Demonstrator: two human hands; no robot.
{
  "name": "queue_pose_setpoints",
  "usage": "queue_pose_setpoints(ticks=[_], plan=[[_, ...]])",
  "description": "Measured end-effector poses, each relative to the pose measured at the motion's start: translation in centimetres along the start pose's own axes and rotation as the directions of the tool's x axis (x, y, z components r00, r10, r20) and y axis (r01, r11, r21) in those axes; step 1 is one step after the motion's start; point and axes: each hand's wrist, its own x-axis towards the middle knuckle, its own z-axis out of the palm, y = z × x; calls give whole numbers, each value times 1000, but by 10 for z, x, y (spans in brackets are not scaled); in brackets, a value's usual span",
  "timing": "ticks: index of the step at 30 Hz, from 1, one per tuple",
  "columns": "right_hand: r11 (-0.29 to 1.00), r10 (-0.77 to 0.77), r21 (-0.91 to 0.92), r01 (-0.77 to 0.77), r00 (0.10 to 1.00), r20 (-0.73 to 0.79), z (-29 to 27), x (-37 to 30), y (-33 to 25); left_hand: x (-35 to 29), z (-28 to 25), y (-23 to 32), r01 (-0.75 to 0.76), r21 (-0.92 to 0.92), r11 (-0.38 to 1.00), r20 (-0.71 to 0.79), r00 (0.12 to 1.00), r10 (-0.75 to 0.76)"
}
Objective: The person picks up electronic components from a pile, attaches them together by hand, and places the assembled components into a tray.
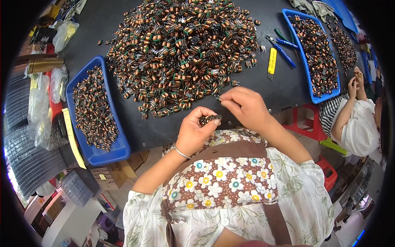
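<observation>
Around a great heap of small copper coils [181, 53] on a dark table [284, 84], as seen by the camera on the worker's head, two bare hands were at work. Just below the heap, the left hand [191, 131] was curled closed around a small clutch of dark parts [210, 119], cupped between thumb and fingers. Nearer the heap's lower right edge, the right hand [247, 108] had thumb and fingertips drawn together; whether they gripped a coil could not be told. Left of the heap stood a blue tray [108, 157] of similar parts. Right of it lay a yellow cutter [272, 61] and blue-handled pliers [284, 55], with a second blue tray [325, 98] beyond. Farther right showed a co-worker's hands [353, 87]. The coils looked light and stiff, perhaps slick, their thin metal legs apt to bend; the wound body seemed the safest hold.
</observation>
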Motion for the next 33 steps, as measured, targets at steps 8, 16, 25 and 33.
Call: queue_pose_setpoints(ticks=[8,16,25,33], plan=[[992,115,-55,-114,993,23,7,-8,-2,-6,1,-7,-13,-77,997,-32,999,11],[868,237,400,-294,953,187,-2,-23,-13,-1,7,-8,-26,-40,999,-31,999,25],[998,-33,52,40,992,-124,8,0,5,-8,2,-2,9,-45,999,-34,999,-11],[948,99,282,-148,978,182,-5,-2,-9,-9,-1,-1,-12,-19,1000,-72,997,10]])
